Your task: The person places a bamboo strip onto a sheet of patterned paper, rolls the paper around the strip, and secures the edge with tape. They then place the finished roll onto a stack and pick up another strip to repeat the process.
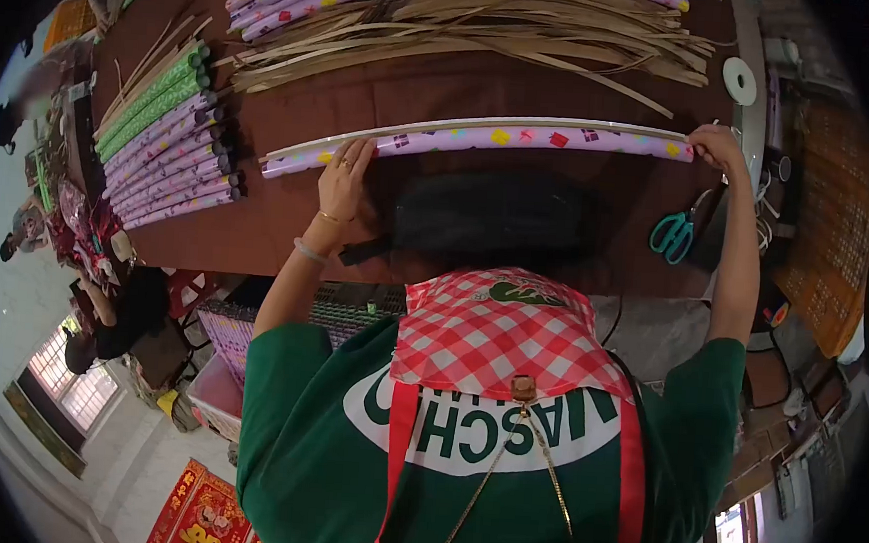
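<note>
A long lilac patterned paper roll point(462, 139) lies across the brown table, with a thin pale strip point(523, 124) along its far edge. Near the roll's left end, the fingers of my left hand point(345, 178) bend over it, close together, and hold it against the table. My right hand point(718, 149) is closed at the other end, thumb and fingers pinched where roll and strip meet. What exactly lies between those fingertips is partly hidden. Teal-handled scissors point(672, 234) rest on the table below my right hand.
Loose tan strips point(489, 36) lie in a bundle beyond the roll, with more lilac rolls point(302, 5) behind. Green and lilac rolls point(164, 145) are stacked at left. A white tape ring point(739, 82) sits at the right edge. A dark flat object point(498, 216) lies nearest me.
</note>
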### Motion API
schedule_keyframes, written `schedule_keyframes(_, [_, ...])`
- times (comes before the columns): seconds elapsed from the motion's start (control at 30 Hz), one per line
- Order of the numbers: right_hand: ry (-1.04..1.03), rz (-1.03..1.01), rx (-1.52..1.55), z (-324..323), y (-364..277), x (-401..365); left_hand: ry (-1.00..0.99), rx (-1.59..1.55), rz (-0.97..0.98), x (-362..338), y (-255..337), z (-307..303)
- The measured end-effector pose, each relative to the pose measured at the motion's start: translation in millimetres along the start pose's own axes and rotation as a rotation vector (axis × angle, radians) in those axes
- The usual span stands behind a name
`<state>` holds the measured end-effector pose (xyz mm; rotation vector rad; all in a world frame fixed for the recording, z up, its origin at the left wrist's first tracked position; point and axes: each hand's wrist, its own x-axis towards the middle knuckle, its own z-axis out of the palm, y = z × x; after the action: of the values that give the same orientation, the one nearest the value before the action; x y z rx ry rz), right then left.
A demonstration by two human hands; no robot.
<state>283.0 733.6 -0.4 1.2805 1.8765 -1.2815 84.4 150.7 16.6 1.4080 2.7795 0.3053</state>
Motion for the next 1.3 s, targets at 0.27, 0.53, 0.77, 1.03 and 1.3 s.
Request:
schedule_keyframes(0.27, [-0.022,0.162,-0.275,-1.3,-43.8,-12.0,-0.011,0.089,0.024,1.4,-2.6,5.0])
schedule_keyframes(0.53, [-0.076,0.097,-0.29,-2.0,-48.6,-11.6,-0.077,0.101,0.028,6.2,-4.8,4.2])
schedule_keyframes(0.77, [-0.076,0.069,-0.293,-2.3,-47.1,-19.3,-0.094,0.042,0.032,12.6,-2.8,-1.6])
schedule_keyframes(1.03, [-0.058,0.016,-0.216,-2.4,-33.0,-17.8,0.039,0.168,0.063,11.6,-1.3,5.0])
schedule_keyframes(1.3, [-0.062,-0.009,-0.272,-3.2,-24.0,-10.8,0.0,0.156,0.084,18.5,-6.1,2.7])
